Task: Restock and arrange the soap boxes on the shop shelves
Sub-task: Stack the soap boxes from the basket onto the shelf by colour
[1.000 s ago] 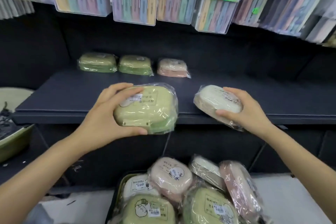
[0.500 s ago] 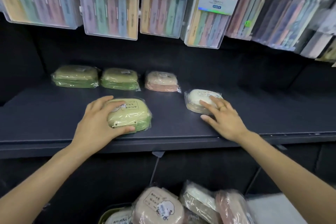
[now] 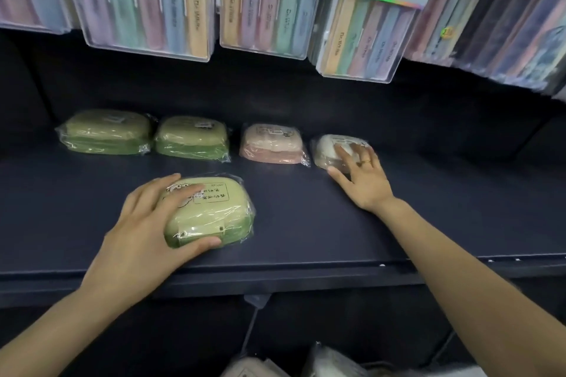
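The left hand is clamped on a green box, thumb at its near edge and fingers over the top, with the box down flat on the shelf, in front of the back row. The right hand lies spread over a white box, fingers flat on it more than gripping, at the right end of that row.

A second ago both boxes were in the air before the shelf edge; half a second ago the white one was short of the row. Now it sits just beside the pink box, so the row runs two green boxes, pink, white. I'd say the green one begins a front row.

Below the shelf, more wrapped boxes show at the frame's bottom; what holds them is out of view.
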